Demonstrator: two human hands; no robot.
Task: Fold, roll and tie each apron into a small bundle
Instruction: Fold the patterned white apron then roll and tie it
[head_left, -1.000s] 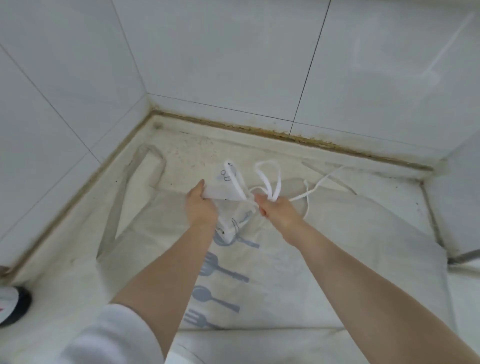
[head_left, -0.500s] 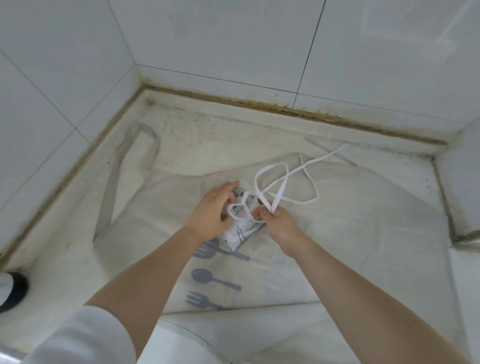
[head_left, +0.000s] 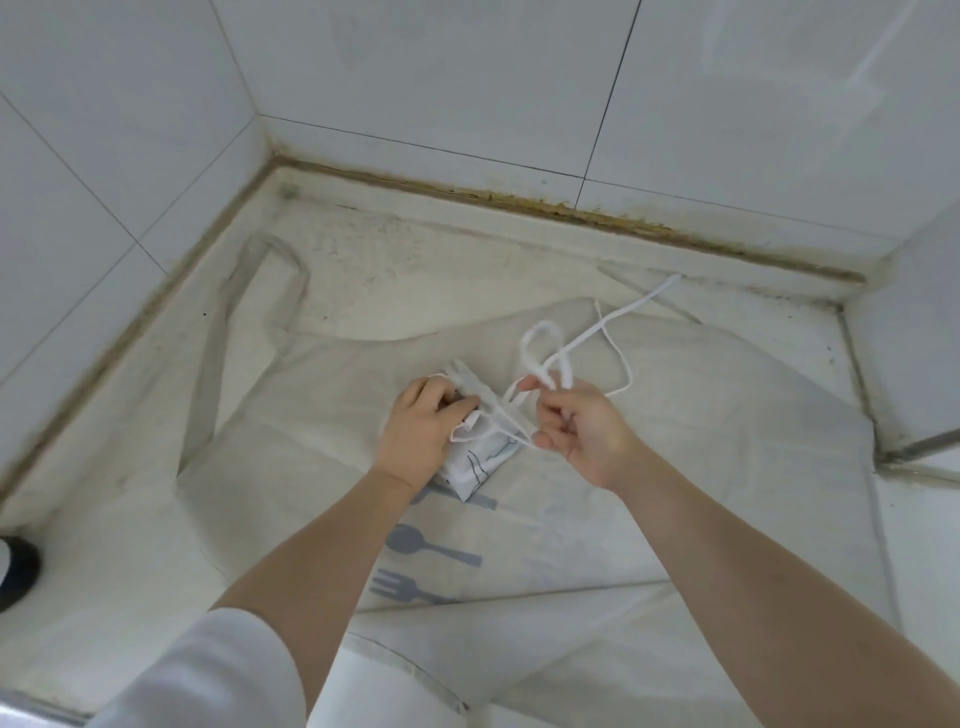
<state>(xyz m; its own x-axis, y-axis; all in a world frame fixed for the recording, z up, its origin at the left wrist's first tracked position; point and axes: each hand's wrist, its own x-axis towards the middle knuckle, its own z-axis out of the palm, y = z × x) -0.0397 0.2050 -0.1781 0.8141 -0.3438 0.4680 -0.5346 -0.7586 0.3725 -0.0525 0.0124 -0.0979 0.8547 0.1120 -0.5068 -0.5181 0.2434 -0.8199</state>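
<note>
While seen from the head view, centre of frame: rolled apron bundle (head_left: 475, 452), small and white with dark printed lines, pinned under left hand (head_left: 423, 431), fingers curled over its upper end, thumb side against the wrap. Long axis running from upper left to lower right, lower end poking out below the palm. Right hand (head_left: 579, 428) just right of the bundle, nearer the loose ends, fingers curled and pinching white tie strap (head_left: 571, 345); strap flat, narrow, limp, looping up above the fingertips and trailing toward upper right of frame. A short run of strap stretched between both hands, already crossing the bundle's middle. Probably mid-tie: next pull likely across the short axis, away to the right, with the left hand as anchor. Beneath, a second apron (head_left: 675, 467) spread flat, off-white, creased cloth with grey spoon-and-fork print at lower centre. All on a stained pale worktop (head_left: 415, 260), glossy white tiled walls (head_left: 415, 78) behind.
</note>
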